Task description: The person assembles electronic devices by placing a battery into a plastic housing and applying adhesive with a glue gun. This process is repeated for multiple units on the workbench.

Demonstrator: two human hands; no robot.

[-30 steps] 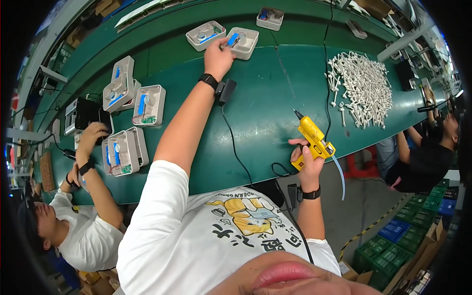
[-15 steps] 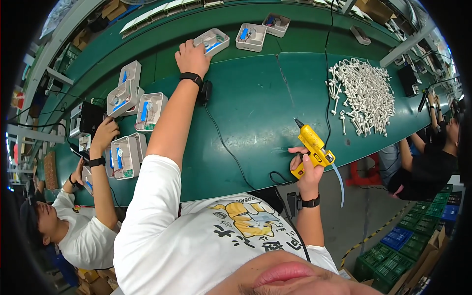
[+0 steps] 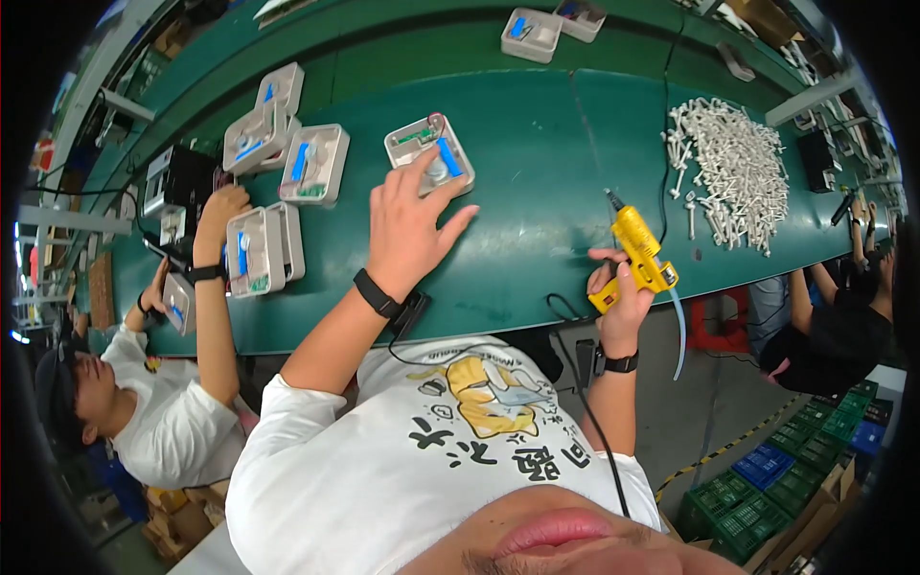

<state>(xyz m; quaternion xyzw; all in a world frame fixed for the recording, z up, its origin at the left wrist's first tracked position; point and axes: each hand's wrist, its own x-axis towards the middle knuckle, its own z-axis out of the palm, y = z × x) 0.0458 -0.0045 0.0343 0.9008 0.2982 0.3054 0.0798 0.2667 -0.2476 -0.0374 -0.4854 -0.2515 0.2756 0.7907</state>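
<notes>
A white plastic housing (image 3: 395, 144) lies on the green bench in front of me, with a blue part, a green circuit board and wires inside. Over its near side spreads my left hand (image 3: 410, 218), fingers apart, the fingertips at the housing; whether they press on it I cannot tell. My right hand (image 3: 625, 293) is wrapped round the handle of a yellow hot glue gun (image 3: 640, 244). Its dark nozzle points up and away from me, and a pale glue stick (image 3: 681, 340) hangs from its back end.
To the right lies a heap of small white plastic parts (image 3: 733, 177). Several similar housings (image 3: 314, 165) stand at the left, beside a co-worker's hand (image 3: 222, 213). Farther back are two more housings (image 3: 532, 35). A black cable (image 3: 668, 134) crosses the bench.
My left hand has brought the housing from the back of the bench toward me, and its fingers have spread. The glue gun stays in my right hand. My view has shifted slightly.
</notes>
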